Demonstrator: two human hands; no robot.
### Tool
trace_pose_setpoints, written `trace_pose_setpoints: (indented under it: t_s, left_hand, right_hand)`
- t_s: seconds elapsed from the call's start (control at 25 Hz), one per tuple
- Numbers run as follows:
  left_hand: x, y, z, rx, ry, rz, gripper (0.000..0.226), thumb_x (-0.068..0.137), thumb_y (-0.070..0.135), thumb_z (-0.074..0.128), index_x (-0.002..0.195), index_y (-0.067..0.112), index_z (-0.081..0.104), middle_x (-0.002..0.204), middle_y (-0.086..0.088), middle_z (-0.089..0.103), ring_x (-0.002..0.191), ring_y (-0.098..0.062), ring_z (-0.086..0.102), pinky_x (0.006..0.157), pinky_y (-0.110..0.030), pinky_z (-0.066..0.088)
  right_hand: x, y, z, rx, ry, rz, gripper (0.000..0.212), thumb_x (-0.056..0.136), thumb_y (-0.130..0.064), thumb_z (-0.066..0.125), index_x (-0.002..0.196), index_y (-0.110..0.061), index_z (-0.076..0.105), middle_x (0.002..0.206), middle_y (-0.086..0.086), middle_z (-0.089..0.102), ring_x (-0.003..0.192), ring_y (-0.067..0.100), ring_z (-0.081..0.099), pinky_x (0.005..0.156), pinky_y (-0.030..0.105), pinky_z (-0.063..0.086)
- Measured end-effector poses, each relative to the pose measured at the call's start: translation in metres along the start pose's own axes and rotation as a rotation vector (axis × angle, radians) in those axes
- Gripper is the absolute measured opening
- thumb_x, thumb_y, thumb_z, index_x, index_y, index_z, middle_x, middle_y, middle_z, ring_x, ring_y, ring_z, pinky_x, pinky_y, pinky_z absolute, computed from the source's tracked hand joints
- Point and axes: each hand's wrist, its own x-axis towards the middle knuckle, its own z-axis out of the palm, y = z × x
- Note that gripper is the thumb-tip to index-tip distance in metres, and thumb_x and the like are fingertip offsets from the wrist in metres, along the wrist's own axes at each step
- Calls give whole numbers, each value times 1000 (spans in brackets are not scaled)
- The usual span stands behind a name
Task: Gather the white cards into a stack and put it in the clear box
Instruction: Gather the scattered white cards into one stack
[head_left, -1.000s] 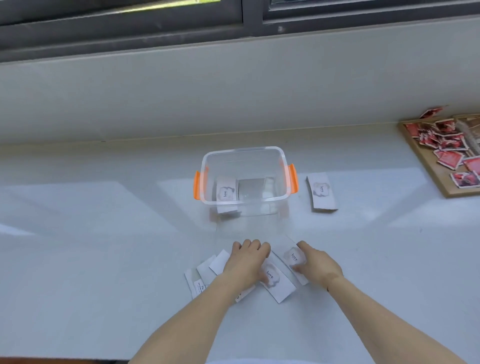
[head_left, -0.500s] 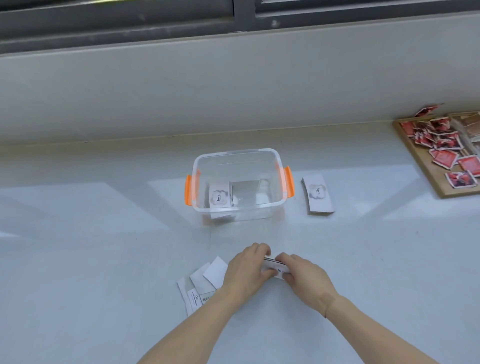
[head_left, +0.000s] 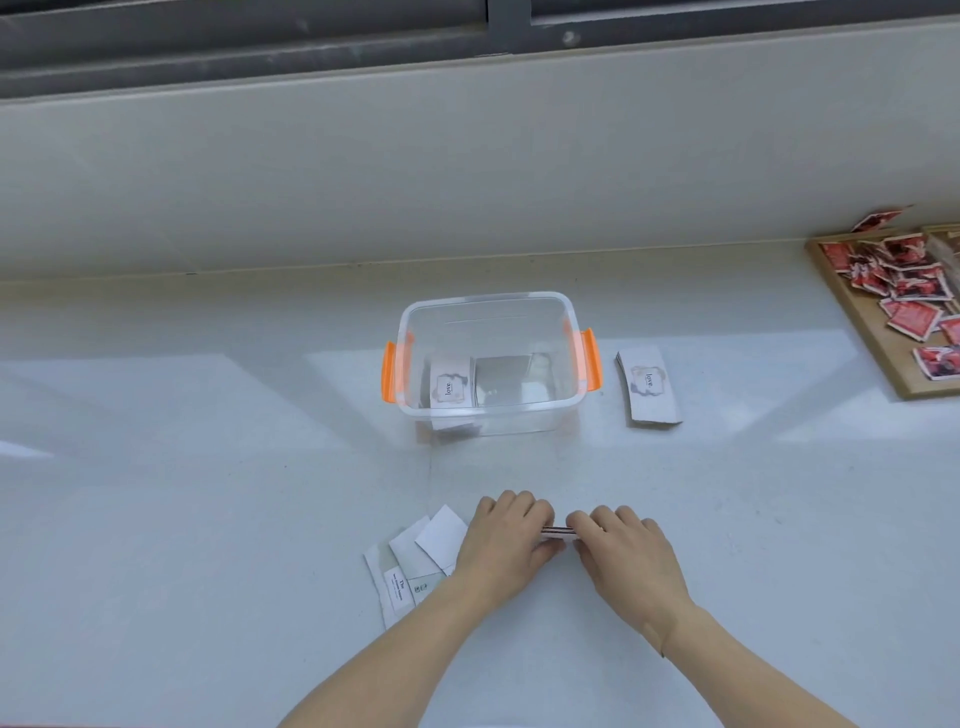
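A clear box (head_left: 488, 306) with orange side clips stands in the middle of the white counter, and a white "love" card (head_left: 450, 388) lies inside it. Near the front, my left hand (head_left: 506, 538) and my right hand (head_left: 626, 551) pinch a thin stack of white cards (head_left: 559, 530) between them, held on edge; most of it is hidden by the fingers. Several loose white cards (head_left: 410, 564) lie fanned out just left of my left hand. Another small stack of white cards (head_left: 648, 387) sits on the counter to the right of the box.
A wooden tray (head_left: 878, 358) holding several red picture cards lies at the far right. A pale wall (head_left: 467, 171) runs along the back of the counter under a dark window frame.
One second ago the cards lay flat and spread under my hands. My hands have since come together and raised those cards into a stack on edge. The view has shifted slightly.
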Motion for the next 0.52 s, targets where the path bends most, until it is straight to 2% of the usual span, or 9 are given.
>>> trace_pose_setpoints:
  t_s: [0.16, 0.28, 0.4, 0.52]
  left_hand:
    - [-14, -41, -17, 30, -70, 36, 60, 78, 65, 54, 129, 33, 47, 130, 7, 50, 126, -17, 41, 106, -39, 22]
    - [-30, -81, -36, 94, -182, 66, 72, 70, 64, 55, 136, 40, 38, 143, 9, 40, 135, -15, 31, 114, -43, 14]
    - [-39, -103, -47, 124, -238, 85, 66, 73, 51, 56, 136, 42, 38, 144, 10, 39, 133, -14, 35, 110, -38, 22]
    - [-38, -106, -48, 173, -239, 123, 58, 76, 42, 56, 132, 39, 45, 136, 8, 44, 122, -16, 44, 100, -33, 31]
  right_hand:
    - [0, 0, 5, 15, 42, 15, 18, 74, -20, 79, 84, -20, 64, 70, -2, 61, 61, 27, 55, 49, 37, 43]
    - [-2, 0, 9, 55, 54, 37, 24, 76, -24, 77, 97, -24, 65, 96, -3, 69, 83, 28, 63, 62, 39, 50]
    - [-3, 1, 11, 73, 38, 34, 39, 75, -28, 78, 111, -26, 64, 116, -1, 68, 104, 29, 63, 74, 44, 53]
    - [-4, 2, 12, 78, 19, 39, 49, 74, -30, 79, 119, -28, 61, 125, 2, 65, 111, 31, 61, 77, 45, 54]
